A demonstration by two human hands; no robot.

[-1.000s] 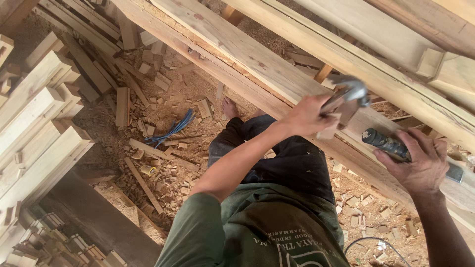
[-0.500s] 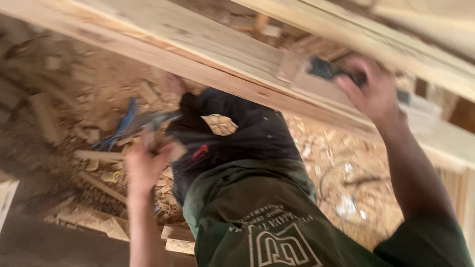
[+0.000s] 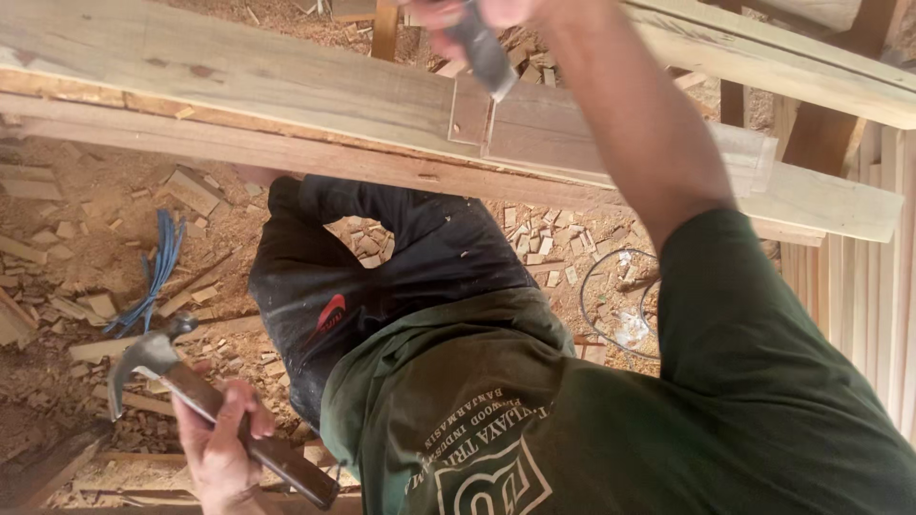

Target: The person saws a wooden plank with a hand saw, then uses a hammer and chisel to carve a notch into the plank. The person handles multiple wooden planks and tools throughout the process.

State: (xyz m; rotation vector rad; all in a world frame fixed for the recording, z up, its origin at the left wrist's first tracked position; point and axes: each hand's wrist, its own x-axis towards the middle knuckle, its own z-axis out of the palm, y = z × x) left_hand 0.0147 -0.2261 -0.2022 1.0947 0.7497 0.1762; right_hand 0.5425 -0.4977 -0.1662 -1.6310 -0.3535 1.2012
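The claw hammer (image 3: 167, 372) is gripped by its handle in the left hand (image 3: 221, 448), now lowered well below the long plank (image 3: 286, 86), where one second earlier it was raised against the timber. A dark chisel (image 3: 480, 52) is clasped in the right hand (image 3: 468, 11), its tip set on the plank.
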